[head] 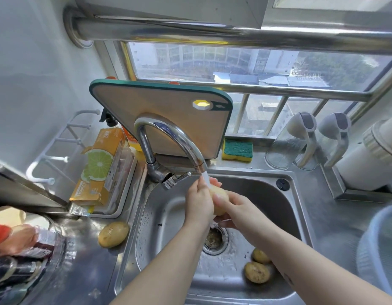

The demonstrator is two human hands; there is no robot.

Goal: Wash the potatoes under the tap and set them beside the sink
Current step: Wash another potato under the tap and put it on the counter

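Both hands are on one held potato [220,198], up over the sink [146,216] basin. The left hand [198,201] wraps it from the left, back of hand to camera, fingertips curling over the far side. The right hand [237,208] grasps it from the right and underneath, thumb across the near face. Neither hand is loose.

The water stream [205,179] drops from the tap [168,137] spout directly above the grip and lands on the potato's top, just beside the left fingertips. The tap lever [182,176] sticks out up-left of the left hand, near it but not touching. The drain strainer [215,238] sits below the grip, partly hidden by the left forearm.

Two basin potatoes [257,271] lie on the sink floor, down-right of the grip and close together; contact between them is unclear. One counter potato [113,234] lies on the steel counter [85,260] outside the sink rim, well down-left of the grip.

A cutting board [164,115] stands tilted behind the tap, beyond the grip. A sponge [237,149] is up-right of the grip, on the back ledge. An orange box [100,168] is far left, in a tray.
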